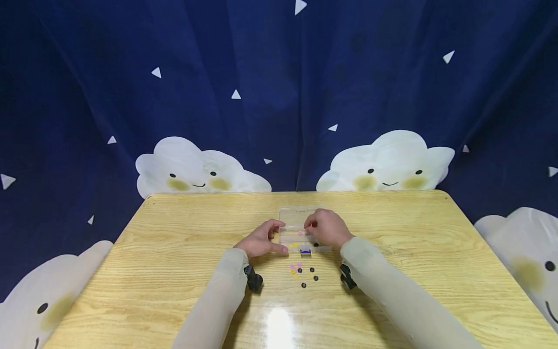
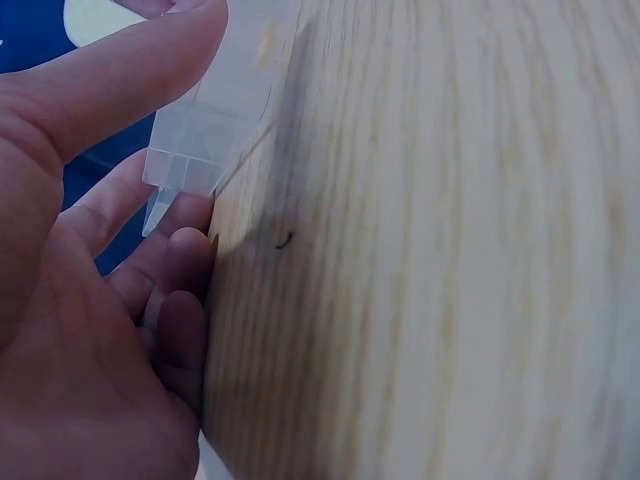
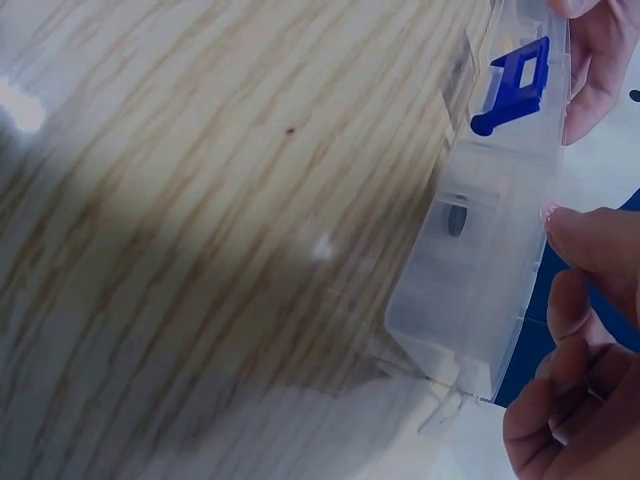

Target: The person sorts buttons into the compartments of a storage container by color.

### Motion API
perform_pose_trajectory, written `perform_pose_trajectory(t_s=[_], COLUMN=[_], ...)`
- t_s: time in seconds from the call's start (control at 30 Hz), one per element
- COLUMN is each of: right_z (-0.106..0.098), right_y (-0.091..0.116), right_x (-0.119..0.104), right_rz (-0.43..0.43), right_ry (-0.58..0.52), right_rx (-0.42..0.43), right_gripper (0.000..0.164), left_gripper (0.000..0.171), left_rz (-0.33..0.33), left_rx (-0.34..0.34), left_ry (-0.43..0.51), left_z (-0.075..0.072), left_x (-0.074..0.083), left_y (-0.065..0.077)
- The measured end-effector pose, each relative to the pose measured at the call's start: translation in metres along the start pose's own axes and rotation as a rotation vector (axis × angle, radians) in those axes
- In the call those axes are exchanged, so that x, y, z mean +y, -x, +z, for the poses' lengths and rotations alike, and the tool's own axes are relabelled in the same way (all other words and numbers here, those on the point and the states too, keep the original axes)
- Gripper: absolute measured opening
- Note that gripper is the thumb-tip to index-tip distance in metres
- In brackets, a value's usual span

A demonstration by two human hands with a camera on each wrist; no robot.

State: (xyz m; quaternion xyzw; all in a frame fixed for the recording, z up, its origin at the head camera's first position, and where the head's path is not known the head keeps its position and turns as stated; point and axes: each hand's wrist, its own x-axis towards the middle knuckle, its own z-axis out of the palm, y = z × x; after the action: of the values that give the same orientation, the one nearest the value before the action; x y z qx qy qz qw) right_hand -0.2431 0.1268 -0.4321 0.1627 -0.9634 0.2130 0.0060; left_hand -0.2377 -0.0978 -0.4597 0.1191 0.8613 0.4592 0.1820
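A clear plastic compartment box [image 1: 286, 238] lies on the table with its lid [image 1: 289, 216] raised at the back. My left hand [image 1: 260, 240] holds the box's left end, thumb at the front corner and fingers toward the back. Over the right part of the box, my right hand [image 1: 329, 228] pinches a small pink button [image 3: 549, 212], mostly hidden by the fingertips. Inside lie a pink button [image 1: 300, 233], yellow buttons [image 1: 296, 245] and a black button [image 3: 457, 215]. A blue latch [image 3: 515, 88] hangs on the front wall.
Loose black buttons [image 1: 303, 285], pink buttons [image 1: 299, 265] and yellow buttons [image 1: 293, 272] lie on the wooden table [image 1: 183, 271] in front of the box, between the forearms. A dark blue curtain [image 1: 279, 111] with clouds hangs behind the table's far edge.
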Motion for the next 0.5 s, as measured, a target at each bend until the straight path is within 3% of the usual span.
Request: perform_pose_trajectory(t_s=[0.5], right_z=[0.0005], right_y=[-0.0006], right_x=[-0.0003], right_rz=[0.02], right_ry=[-0.002], right_rx=[-0.008], right_gripper=[0.008], left_gripper=[0.073], left_rz=[0.005], left_rx=[-0.003], left_ry=[0.007], left_z=[0.0004], left_x=[-0.0008], left_y=[0.0001])
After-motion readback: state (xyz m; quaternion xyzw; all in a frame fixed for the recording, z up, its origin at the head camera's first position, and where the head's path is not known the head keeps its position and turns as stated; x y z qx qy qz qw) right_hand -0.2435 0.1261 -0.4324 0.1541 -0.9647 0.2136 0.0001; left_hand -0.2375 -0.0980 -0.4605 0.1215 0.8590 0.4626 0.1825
